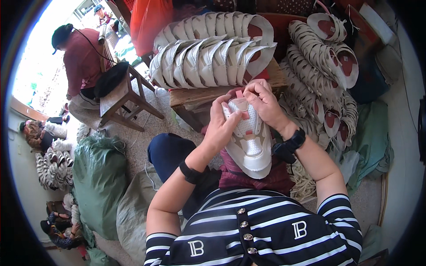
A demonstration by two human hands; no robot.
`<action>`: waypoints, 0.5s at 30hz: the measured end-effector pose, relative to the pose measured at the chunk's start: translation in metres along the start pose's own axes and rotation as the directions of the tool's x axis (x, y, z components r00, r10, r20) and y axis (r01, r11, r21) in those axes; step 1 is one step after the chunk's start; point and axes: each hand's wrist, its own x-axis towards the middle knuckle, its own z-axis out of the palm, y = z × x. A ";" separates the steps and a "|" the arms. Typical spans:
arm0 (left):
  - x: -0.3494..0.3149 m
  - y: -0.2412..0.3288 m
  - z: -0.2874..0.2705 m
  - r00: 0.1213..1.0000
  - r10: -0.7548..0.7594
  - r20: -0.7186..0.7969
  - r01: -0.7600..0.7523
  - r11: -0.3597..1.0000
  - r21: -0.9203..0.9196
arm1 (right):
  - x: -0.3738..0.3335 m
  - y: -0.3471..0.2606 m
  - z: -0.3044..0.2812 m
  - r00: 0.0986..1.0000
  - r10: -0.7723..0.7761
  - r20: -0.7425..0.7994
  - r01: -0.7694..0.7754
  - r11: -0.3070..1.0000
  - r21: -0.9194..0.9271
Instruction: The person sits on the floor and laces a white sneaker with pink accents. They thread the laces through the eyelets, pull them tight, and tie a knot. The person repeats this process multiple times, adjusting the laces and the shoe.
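A bulging green sack [100, 186] stands on the floor to the left, larger than the wooden desk [195, 97] in front of the person. Right of the desk, whitish shoe uppers hang together in a nested stack [313, 66]; two nested rows [208, 62] lie on the desk itself. Maroon cloth [230, 173] covers the lap, and above it, near the desk's edge, is the pale shoe upper [250, 146], toe toward the person. The left hand [224, 116] has its grip closed round one side, thumb on the front. The right hand [265, 104] has its grip pinched at the top edge, beside a small pink tab [239, 94]; whether it catches the tab, I cannot tell.
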 end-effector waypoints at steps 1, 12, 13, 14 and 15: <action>0.000 -0.002 0.000 1.000 0.022 0.012 -0.023 0.999 0.038 | 0.001 0.006 -0.002 0.998 0.024 0.051 -0.023 1.000 -0.011; 0.018 -0.041 -0.004 0.997 0.074 -0.011 -0.073 0.995 0.067 | -0.009 0.070 0.036 0.990 0.115 -0.086 -0.112 0.993 0.038; 0.019 -0.044 -0.002 0.998 0.053 -0.020 -0.053 0.998 0.017 | -0.010 0.078 0.038 0.992 0.076 -0.100 -0.077 0.997 -0.013; 0.020 -0.048 -0.004 0.997 0.050 -0.058 -0.046 0.997 0.066 | -0.010 0.076 0.040 0.992 0.066 -0.111 -0.071 0.997 -0.041; 0.023 -0.052 -0.005 0.994 0.048 -0.095 -0.038 0.993 0.114 | -0.009 0.073 0.041 0.991 0.056 -0.122 -0.065 0.995 -0.071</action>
